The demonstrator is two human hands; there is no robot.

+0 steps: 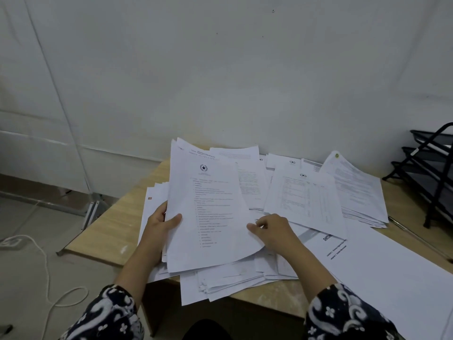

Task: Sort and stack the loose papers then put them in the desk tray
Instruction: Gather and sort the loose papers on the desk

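Clearly gathering was underway: the left hand (160, 220) gripped a sheaf of papers (208, 212) above the littered worktop (117, 224), the right hand (272, 229) pinching its edge. Next, squaring them, then reaching the desk tray (431, 173) far right.

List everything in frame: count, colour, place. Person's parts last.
held sheaf: one, white printed pages with a star emblem on top, raised over the desk's near-left part
loose papers: many, count unclear, white, spread and overlapping across the desk
desk: one, light wood, against the wall
desk tray: one tiered rack, black mesh, desk's far right, partly out of frame
cord: one, white, on the floor at left
metal frame: one, white, standing left of the desk
sleeves: two, dark with white pattern, bottom edge
left hand: grips the sheaf's left edge
right hand: fingers pinch the sheaf's right edge
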